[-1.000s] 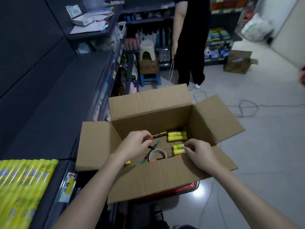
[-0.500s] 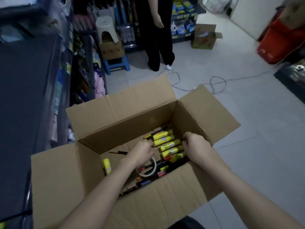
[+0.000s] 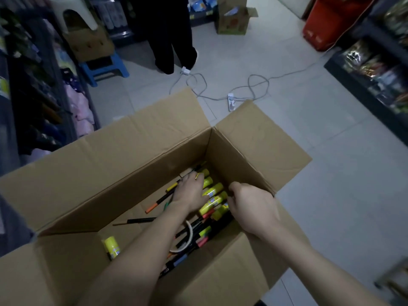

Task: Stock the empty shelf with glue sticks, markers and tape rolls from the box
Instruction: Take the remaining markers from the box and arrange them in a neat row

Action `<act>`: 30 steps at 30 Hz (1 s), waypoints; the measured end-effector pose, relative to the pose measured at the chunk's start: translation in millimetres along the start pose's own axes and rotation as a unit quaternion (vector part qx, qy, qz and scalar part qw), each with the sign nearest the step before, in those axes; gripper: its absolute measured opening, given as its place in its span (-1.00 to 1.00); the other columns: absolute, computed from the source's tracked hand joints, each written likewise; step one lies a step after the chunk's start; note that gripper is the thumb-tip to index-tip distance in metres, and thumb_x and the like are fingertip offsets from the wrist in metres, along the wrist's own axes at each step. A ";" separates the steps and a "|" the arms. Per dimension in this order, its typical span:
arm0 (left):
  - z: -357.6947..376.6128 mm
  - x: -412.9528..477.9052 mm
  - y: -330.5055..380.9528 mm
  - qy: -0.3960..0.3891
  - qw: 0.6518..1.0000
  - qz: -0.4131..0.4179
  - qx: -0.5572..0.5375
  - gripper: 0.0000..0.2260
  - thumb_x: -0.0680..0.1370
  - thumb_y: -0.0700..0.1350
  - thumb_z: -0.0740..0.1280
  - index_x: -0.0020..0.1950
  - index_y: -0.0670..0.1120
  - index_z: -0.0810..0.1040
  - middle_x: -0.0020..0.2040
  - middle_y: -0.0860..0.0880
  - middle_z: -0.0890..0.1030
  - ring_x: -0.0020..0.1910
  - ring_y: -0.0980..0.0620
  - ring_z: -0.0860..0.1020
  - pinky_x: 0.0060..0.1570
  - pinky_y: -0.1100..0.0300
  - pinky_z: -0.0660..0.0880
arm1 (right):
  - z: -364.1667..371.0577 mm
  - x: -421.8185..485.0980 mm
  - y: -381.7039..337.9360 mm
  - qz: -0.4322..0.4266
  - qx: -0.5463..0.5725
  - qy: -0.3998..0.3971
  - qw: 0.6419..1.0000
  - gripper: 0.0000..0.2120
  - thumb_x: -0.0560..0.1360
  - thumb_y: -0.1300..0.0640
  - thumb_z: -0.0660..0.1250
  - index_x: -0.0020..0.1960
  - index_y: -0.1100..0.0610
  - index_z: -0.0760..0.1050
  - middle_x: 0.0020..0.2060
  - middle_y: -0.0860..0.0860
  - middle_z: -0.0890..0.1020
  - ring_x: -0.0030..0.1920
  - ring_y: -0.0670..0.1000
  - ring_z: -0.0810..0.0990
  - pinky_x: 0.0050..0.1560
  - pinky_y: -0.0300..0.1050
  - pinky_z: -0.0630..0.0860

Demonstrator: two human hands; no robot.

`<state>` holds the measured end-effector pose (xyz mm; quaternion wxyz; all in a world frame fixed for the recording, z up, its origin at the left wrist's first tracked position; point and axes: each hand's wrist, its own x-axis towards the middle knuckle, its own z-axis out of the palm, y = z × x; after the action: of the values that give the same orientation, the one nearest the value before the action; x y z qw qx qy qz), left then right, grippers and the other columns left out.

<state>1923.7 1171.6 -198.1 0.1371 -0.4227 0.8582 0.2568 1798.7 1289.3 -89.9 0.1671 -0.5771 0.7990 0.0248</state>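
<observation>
- One lone glue stick (image 3: 111,247) stands apart by the near left corner of the box (image 3: 132,155). It is probably light, stiff and smooth, so pinch it round the middle of the barrel.
- A tape roll (image 3: 190,236) lies among the markers (image 3: 204,237) by the near right wall, partly under the left forearm. It looks light and rigid, and a finger hooked through the hole should lift it.
- The markers are thin and likely to roll, so gather several at mid-length.
- The right hand (image 3: 251,208) is by the right wall, its fingers hidden. I cannot tell if it holds anything.
- The left hand (image 3: 189,192) lies on the row of glue sticks (image 3: 213,191) toward the far right corner. Whether it has closed on one is unclear.
- Beyond the box, a cable (image 3: 258,85) trails on the floor, and a person's legs (image 3: 174,40) stand further off.
</observation>
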 end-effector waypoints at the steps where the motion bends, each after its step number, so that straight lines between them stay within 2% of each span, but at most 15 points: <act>1: 0.7 3.4 0.5 -0.003 1.000 -0.004 0.011 -0.37 0.49 0.08 0.36 0.45 -0.12 0.21 0.42 -0.16 0.27 0.43 -0.17 0.21 0.34 -0.02 0.28 | 0.1 0.1 -0.5 0.000 0.001 0.001 1.000 -0.81 0.56 -0.01 0.10 0.04 0.04 0.42 -0.10 -0.01 0.57 -0.07 0.16 0.59 -0.23 -0.03 0.52; 4: 3.3 8.6 2.3 -0.023 0.999 -0.020 0.030 -0.29 0.45 0.06 0.40 0.47 -0.11 0.14 0.42 -0.18 0.26 0.44 -0.18 0.18 0.33 -0.04 0.26 | -0.8 0.4 -1.4 0.001 0.003 0.004 1.000 -0.80 0.56 -0.01 0.10 0.06 0.05 0.43 -0.10 -0.01 0.58 -0.07 0.16 0.59 -0.22 -0.02 0.54; 9: 6.4 11.0 8.1 -0.041 0.997 -0.036 0.055 -0.23 0.38 0.06 0.44 0.46 -0.12 0.14 0.39 -0.20 0.28 0.37 -0.21 0.26 0.26 -0.04 0.36 | 0.3 0.7 -0.6 0.000 0.001 0.003 1.000 -0.78 0.56 -0.03 0.13 0.10 0.04 0.43 -0.07 -0.01 0.59 -0.06 0.16 0.60 -0.21 -0.03 0.53; 12: 10.9 9.5 5.8 -0.039 0.998 -0.040 0.036 -0.31 0.44 -0.05 0.41 0.45 -0.13 0.12 0.34 -0.20 0.36 0.22 -0.19 0.45 -0.01 0.02 0.50 | 0.7 -0.5 -0.4 0.003 0.002 0.001 1.000 -0.78 0.55 -0.03 0.14 0.11 0.04 0.43 -0.06 -0.01 0.59 -0.04 0.17 0.60 -0.19 -0.01 0.55; 15: 13.4 -0.2 -0.7 -0.024 0.998 -0.059 0.012 -0.36 0.47 -0.17 0.37 0.46 -0.16 0.13 0.17 -0.18 0.51 0.04 -0.16 0.57 -0.18 0.06 0.53 | 2.0 -1.2 -1.1 0.004 0.001 -0.001 1.000 -0.78 0.56 -0.02 0.14 0.11 0.04 0.43 -0.08 -0.01 0.59 -0.05 0.18 0.59 -0.19 0.01 0.56; 17: 9.6 -8.3 -5.5 -0.019 0.995 -0.083 -0.043 -0.44 0.45 -0.17 0.38 0.38 -0.15 0.20 0.00 -0.13 0.57 -0.09 -0.14 0.58 -0.29 0.10 0.49 | 1.7 0.2 -0.4 0.004 0.002 0.000 1.000 -0.79 0.55 -0.02 0.14 0.10 0.04 0.43 -0.08 -0.01 0.59 -0.05 0.17 0.59 -0.19 0.01 0.56; 20: -1.5 -24.8 -11.6 0.003 0.985 -0.123 -0.123 -0.51 0.41 -0.11 0.43 0.21 -0.13 0.26 -0.22 -0.04 0.51 -0.25 -0.11 0.51 -0.34 0.12 0.44 | 0.1 2.2 0.1 0.010 0.005 -0.003 1.000 -0.80 0.55 -0.02 0.14 0.09 0.04 0.43 -0.08 -0.01 0.59 -0.04 0.17 0.59 -0.19 0.00 0.55; 22: -8.6 -39.4 -14.7 0.019 0.973 -0.152 -0.174 -0.52 0.37 -0.11 0.45 0.17 -0.11 0.28 -0.20 -0.05 0.52 -0.22 -0.14 0.50 -0.27 0.13 0.43 | 0.2 1.6 -0.6 0.014 0.006 -0.007 1.000 -0.81 0.55 -0.03 0.14 0.07 0.04 0.42 -0.08 -0.01 0.59 -0.04 0.17 0.59 -0.17 0.01 0.55; 26: -18.0 -72.2 -23.2 0.038 0.952 -0.167 -0.254 -0.44 0.33 -0.10 0.47 0.26 -0.06 0.33 -0.06 -0.08 0.58 -0.08 -0.14 0.55 -0.19 0.13 0.43 | -1.9 -1.3 -3.4 0.004 -0.016 -0.025 1.000 -0.80 0.55 -0.03 0.14 0.07 0.03 0.42 -0.06 -0.01 0.59 -0.02 0.14 0.59 -0.15 0.01 0.55; 28: -22.6 -89.6 -28.6 0.048 0.940 -0.173 -0.290 -0.43 0.32 -0.09 0.49 0.27 -0.03 0.35 -0.07 -0.04 0.56 -0.09 -0.10 0.55 -0.21 0.16 0.42 | -5.0 0.6 -4.2 -0.006 -0.038 -0.058 0.998 -0.80 0.55 -0.02 0.13 0.07 0.04 0.42 -0.06 0.00 0.59 -0.01 0.14 0.59 -0.17 -0.02 0.53; 30: -27.0 -106.5 -34.5 0.070 0.928 -0.181 -0.318 -0.43 0.30 -0.11 0.49 0.27 -0.04 0.37 -0.09 -0.01 0.54 -0.12 -0.06 0.52 -0.26 0.18 0.39 | -6.4 7.3 -5.2 -0.021 -0.055 -0.124 0.991 -0.79 0.52 -0.01 0.16 0.09 0.04 0.43 -0.03 0.02 0.57 0.01 0.15 0.58 -0.16 -0.05 0.50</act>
<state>2015.1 1208.7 -138.7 -0.0205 -0.6094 0.6474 0.4573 1800.1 1279.4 -85.2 0.2328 -0.5943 0.7576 0.1367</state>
